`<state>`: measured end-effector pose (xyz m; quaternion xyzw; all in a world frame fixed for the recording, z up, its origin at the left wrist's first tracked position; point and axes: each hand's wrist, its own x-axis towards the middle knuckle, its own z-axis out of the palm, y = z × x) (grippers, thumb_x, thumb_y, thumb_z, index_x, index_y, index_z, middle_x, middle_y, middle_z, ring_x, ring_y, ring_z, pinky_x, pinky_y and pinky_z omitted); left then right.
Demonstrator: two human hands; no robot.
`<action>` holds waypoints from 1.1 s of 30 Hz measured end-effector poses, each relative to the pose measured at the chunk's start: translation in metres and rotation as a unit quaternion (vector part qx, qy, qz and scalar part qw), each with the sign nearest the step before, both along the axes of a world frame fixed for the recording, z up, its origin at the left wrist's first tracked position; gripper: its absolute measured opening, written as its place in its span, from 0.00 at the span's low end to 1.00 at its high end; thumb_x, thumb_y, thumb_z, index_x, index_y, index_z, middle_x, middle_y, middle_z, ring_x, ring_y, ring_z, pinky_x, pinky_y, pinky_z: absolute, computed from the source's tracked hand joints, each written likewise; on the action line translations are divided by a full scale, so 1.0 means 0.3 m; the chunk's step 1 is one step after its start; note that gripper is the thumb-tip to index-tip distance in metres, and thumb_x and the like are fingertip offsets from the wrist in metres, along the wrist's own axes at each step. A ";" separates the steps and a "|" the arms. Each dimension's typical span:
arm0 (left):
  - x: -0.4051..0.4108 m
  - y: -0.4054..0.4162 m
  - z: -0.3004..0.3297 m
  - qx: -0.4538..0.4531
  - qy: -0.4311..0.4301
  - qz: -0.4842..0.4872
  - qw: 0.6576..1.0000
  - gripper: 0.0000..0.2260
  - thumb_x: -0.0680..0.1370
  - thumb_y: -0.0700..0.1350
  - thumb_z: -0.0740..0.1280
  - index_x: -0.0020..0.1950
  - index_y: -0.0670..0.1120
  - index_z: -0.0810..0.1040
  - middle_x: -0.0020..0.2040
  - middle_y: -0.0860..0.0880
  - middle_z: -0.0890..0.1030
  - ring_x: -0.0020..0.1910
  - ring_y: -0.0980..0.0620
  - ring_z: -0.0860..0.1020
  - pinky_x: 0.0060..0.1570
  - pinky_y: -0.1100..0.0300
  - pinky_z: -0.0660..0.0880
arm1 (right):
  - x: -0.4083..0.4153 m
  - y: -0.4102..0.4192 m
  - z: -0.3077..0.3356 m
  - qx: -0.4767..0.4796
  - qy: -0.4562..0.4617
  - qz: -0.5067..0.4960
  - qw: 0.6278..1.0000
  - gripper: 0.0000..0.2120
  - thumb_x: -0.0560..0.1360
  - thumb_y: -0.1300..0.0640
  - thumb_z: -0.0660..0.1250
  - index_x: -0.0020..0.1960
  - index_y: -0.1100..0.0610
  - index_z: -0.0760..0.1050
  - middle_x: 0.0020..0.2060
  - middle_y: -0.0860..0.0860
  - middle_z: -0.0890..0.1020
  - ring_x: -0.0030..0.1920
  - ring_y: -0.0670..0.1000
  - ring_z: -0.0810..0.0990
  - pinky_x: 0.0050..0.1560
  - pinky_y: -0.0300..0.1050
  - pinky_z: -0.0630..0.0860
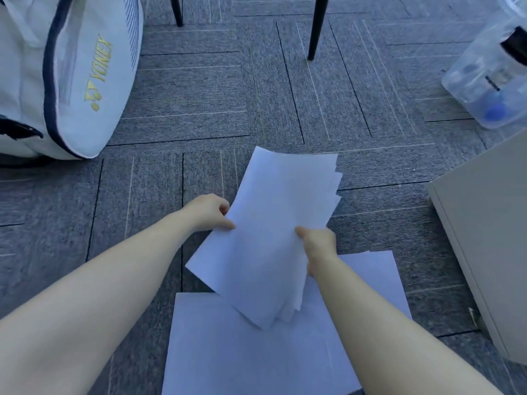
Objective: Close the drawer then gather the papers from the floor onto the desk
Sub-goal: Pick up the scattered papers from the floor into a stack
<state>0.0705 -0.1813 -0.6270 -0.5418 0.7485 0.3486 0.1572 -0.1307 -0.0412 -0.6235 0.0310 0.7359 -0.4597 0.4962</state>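
The carpeted floor (199,95) fills the view; no bench is in view. A white sports bag (65,75) stands at upper left, a pale cabinet (490,238) at right, a clear plastic container (490,81) at upper right, and two dark chair legs (316,27) at top.

Loose sheets (228,352) lie flat on the floor at bottom centre, partly under the held stack (273,232), which is lifted and tilted above them.

The left hand (209,212) pinches the stack's left edge, fingers pressed together on the paper. The right hand (318,246) pinches the right edge, thumb on top.

Handling, as a judgement: the paper is light, limp and slippery between sheets; the fanned edges suggest slippage. Grip opposite long edges and square the stack before lifting the rest
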 end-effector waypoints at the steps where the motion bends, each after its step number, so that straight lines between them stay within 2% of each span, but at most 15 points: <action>1: 0.015 0.027 0.009 0.016 0.049 0.044 0.998 0.16 0.66 0.56 0.74 0.44 0.48 0.75 0.44 0.49 0.76 0.41 0.50 0.75 0.39 0.56 0.69 | -0.027 0.010 0.011 -0.012 0.012 0.037 0.999 0.10 0.71 0.69 0.67 0.51 0.62 0.81 0.41 0.55 0.84 0.41 0.56 0.80 0.48 0.55 0.79; 4: 0.045 0.124 0.088 0.083 0.237 0.234 0.939 0.31 0.67 0.54 0.76 0.66 0.52 0.67 0.54 0.52 0.76 0.52 0.52 0.77 0.47 0.62 0.73 | -0.095 0.038 0.078 -0.085 -0.013 0.144 0.986 0.08 0.71 0.69 0.69 0.44 0.59 0.82 0.35 0.52 0.87 0.40 0.58 0.83 0.42 0.53 0.82; 7: 0.079 0.247 0.118 0.202 0.389 0.313 0.842 0.30 0.63 0.49 0.80 0.63 0.47 0.75 0.55 0.53 0.84 0.55 0.52 0.82 0.43 0.67 0.78 | -0.109 0.024 0.150 -0.131 -0.082 0.250 0.956 0.06 0.74 0.66 0.68 0.49 0.60 0.82 0.40 0.52 0.87 0.45 0.58 0.83 0.48 0.53 0.82; 9: 0.149 0.346 0.113 0.223 0.391 0.391 0.803 0.33 0.57 0.53 0.82 0.58 0.44 0.81 0.55 0.46 0.85 0.51 0.50 0.84 0.43 0.61 0.80 | -0.077 0.033 0.184 -0.129 -0.149 0.315 0.928 0.13 0.79 0.53 0.63 0.57 0.57 0.80 0.47 0.52 0.87 0.48 0.56 0.83 0.50 0.52 0.81; 11: 0.218 0.387 0.087 0.190 0.380 0.462 0.778 0.18 0.67 0.46 0.76 0.55 0.43 0.81 0.56 0.44 0.83 0.43 0.53 0.85 0.40 0.60 0.81 | -0.064 0.057 0.159 -0.083 -0.138 0.300 0.940 0.18 0.80 0.47 0.56 0.57 0.55 0.79 0.48 0.54 0.85 0.42 0.54 0.82 0.43 0.48 0.78; 12: 0.270 0.404 0.080 0.162 0.377 0.494 0.767 0.12 0.72 0.41 0.72 0.55 0.43 0.81 0.54 0.45 0.83 0.41 0.54 0.84 0.39 0.60 0.80 | -0.046 0.089 0.135 -0.041 -0.076 0.307 0.948 0.15 0.79 0.49 0.57 0.52 0.55 0.79 0.47 0.56 0.84 0.38 0.54 0.80 0.41 0.47 0.76; 13: 0.327 0.427 0.082 0.135 0.372 0.523 0.755 0.11 0.74 0.38 0.69 0.57 0.42 0.80 0.51 0.48 0.84 0.42 0.53 0.84 0.42 0.59 0.80 | -0.027 0.133 0.106 0.012 0.039 0.371 0.928 0.10 0.77 0.53 0.59 0.49 0.54 0.79 0.47 0.56 0.83 0.37 0.55 0.79 0.40 0.47 0.75; 14: 0.379 0.450 0.081 0.113 0.364 0.544 0.748 0.13 0.75 0.37 0.68 0.59 0.41 0.78 0.50 0.49 0.84 0.45 0.50 0.82 0.47 0.55 0.79 | -0.010 0.181 0.076 0.061 0.165 0.485 0.857 0.08 0.74 0.54 0.61 0.48 0.52 0.78 0.48 0.55 0.82 0.41 0.55 0.79 0.43 0.47 0.75; 15: 0.428 0.473 0.079 0.098 0.356 0.558 0.743 0.15 0.75 0.37 0.68 0.62 0.41 0.77 0.51 0.48 0.83 0.48 0.48 0.81 0.52 0.52 0.77 | 0.016 0.228 0.055 0.094 0.260 0.594 0.756 0.09 0.72 0.52 0.63 0.51 0.51 0.77 0.51 0.52 0.80 0.47 0.54 0.79 0.46 0.47 0.74; 17: 0.502 0.522 0.072 0.085 0.344 0.579 0.734 0.15 0.75 0.37 0.68 0.62 0.41 0.77 0.58 0.44 0.80 0.48 0.47 0.80 0.51 0.52 0.76 | 0.083 0.299 0.035 0.105 0.369 0.710 0.591 0.21 0.69 0.42 0.67 0.57 0.50 0.72 0.55 0.50 0.74 0.56 0.54 0.74 0.51 0.49 0.71; 20: 0.552 0.586 0.066 0.063 0.333 0.606 0.720 0.12 0.75 0.36 0.68 0.58 0.41 0.78 0.58 0.43 0.79 0.44 0.49 0.79 0.44 0.55 0.75 | 0.163 0.335 0.018 0.088 0.461 0.747 0.471 0.28 0.68 0.37 0.68 0.60 0.53 0.69 0.56 0.52 0.73 0.59 0.56 0.71 0.53 0.52 0.66; 25: 0.570 0.638 0.065 0.066 0.331 0.629 0.700 0.16 0.76 0.36 0.68 0.63 0.37 0.76 0.59 0.43 0.79 0.54 0.44 0.78 0.56 0.50 0.73 | 0.150 0.316 0.044 0.070 0.470 0.735 0.483 0.07 0.75 0.57 0.61 0.53 0.54 0.69 0.53 0.54 0.81 0.55 0.58 0.77 0.53 0.50 0.65; 27: 0.560 0.638 0.067 0.084 0.334 0.620 0.705 0.17 0.76 0.36 0.68 0.64 0.37 0.75 0.60 0.43 0.79 0.55 0.43 0.78 0.57 0.49 0.73 | 0.062 0.282 0.068 0.080 0.485 0.724 0.484 0.16 0.73 0.63 0.58 0.59 0.53 0.68 0.53 0.52 0.83 0.53 0.58 0.79 0.51 0.49 0.64; 29: 0.544 0.631 0.069 0.096 0.335 0.607 0.714 0.17 0.75 0.37 0.69 0.64 0.38 0.76 0.60 0.43 0.79 0.56 0.43 0.79 0.59 0.47 0.74 | -0.045 0.240 0.084 0.104 0.501 0.713 0.479 0.26 0.72 0.62 0.60 0.68 0.48 0.63 0.56 0.51 0.82 0.56 0.57 0.80 0.54 0.51 0.65; 33: 0.491 0.616 0.050 0.100 0.328 0.583 0.737 0.17 0.75 0.38 0.69 0.64 0.38 0.77 0.60 0.43 0.80 0.57 0.42 0.79 0.61 0.46 0.74 | -0.168 0.201 0.071 0.171 0.475 0.712 0.488 0.42 0.65 0.40 0.73 0.72 0.49 0.58 0.61 0.54 0.76 0.61 0.58 0.77 0.61 0.56 0.66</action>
